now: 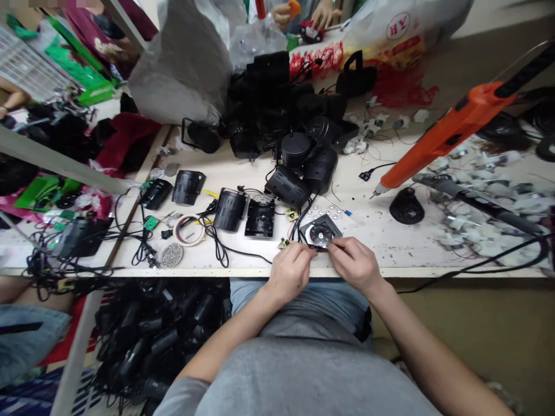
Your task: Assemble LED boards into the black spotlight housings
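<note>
Grey shirt (303, 375) fills the bottom of the view, with both forearms reaching from it to the near edge of the table (411, 248). Between the fingertips lies the part (321, 232), a dark, squarish piece on the tabletop, just in from that edge. It sits beyond and to the right of the left hand (290, 268), beyond and to the left of the right hand (355, 264). Neither is clearly nearer: both reach its near side. Being roughly square, it shows no plain long axis; its sides run aslant to the table edge, one corner pointing away from the body.

Right thumb and index finger seem to grip the part at its near right rim. The left fingers are bunched at its near left side; whether they pinch the part, a wire or nothing cannot be told.

As for looks, the part has a matt dark frame around a round face, with a pale, shiny ring about a black centre. Fine detail is too small to read. Just beyond it lie small silver pieces (332, 211); to its left, black cords (298, 225) and a yellow board (291, 215).
</note>
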A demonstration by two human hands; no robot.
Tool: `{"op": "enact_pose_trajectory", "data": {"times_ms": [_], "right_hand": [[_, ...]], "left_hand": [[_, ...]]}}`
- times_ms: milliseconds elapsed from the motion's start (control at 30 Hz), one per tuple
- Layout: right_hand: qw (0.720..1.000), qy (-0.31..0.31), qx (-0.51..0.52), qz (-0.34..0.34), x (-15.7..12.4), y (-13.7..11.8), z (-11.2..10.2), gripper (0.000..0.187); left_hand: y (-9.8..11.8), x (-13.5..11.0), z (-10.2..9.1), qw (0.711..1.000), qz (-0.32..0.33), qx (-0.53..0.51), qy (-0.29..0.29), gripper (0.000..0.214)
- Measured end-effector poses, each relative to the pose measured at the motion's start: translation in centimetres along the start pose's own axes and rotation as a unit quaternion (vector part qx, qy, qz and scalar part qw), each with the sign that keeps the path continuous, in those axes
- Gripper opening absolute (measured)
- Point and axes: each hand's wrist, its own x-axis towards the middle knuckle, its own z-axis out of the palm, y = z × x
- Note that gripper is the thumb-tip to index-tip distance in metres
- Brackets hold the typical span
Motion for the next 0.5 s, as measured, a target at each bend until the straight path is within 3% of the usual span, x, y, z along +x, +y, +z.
{"op": "enact_pose_trajectory", "data": {"times_ms": [233,300,400,467,500], "right_hand": [[0.997,0.003,0.033,0.067,0.4,-0.7,-1.4,0.021],[0.980,0.076,0.057,0.175,0.1,-0.1,-2.2,0.021],[0.905,0.240,0.093,0.338,-1.3,2.9,-3.4,0.034],[0.885,0.275,0.122,0.355,-2.4,6.2,-4.1,0.041],[0.888,0.288,0.123,0.338,-3.0,8.0,-4.3,0.041]], "left_hand": [[0.4,0.4,0.4,0.998,-0.046,0.016,0.030,0.012],[0.4,0.4,0.4,0.998,-0.047,0.010,0.033,0.014],[0.4,0.2,0.6,0.998,-0.044,-0.002,0.035,0.013],[0.4,0.1,0.7,0.998,-0.044,-0.009,0.039,0.012],[0.4,0.0,0.7,0.998,-0.050,-0.011,0.040,0.013]]}}
